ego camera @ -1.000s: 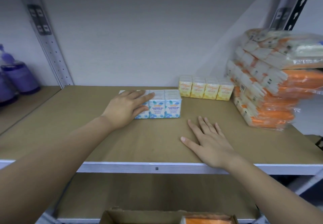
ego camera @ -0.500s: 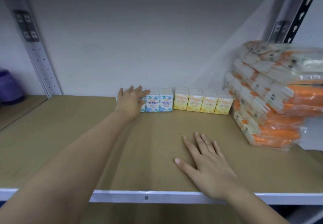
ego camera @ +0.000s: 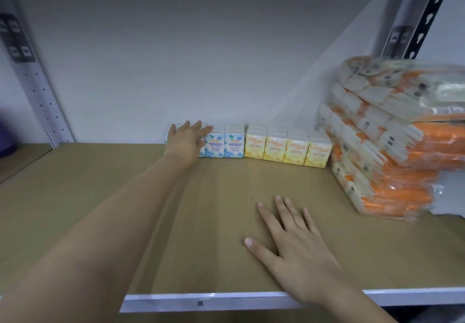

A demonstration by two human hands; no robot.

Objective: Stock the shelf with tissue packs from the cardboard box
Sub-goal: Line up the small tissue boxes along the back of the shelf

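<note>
Brown shelf [ego camera: 100,209], left hand [ego camera: 185,141] straight fingers on blue tissue pack [ego camera: 224,144] at wall, right hand [ego camera: 297,249] flat

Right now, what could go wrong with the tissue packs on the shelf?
1. The orange packs are piled high and leaning, partly past the shelf board's right edge; they might slide off.
2. The left hand presses the blue pack at the wall; pushing more could squash it or nudge the yellow pack.
</note>
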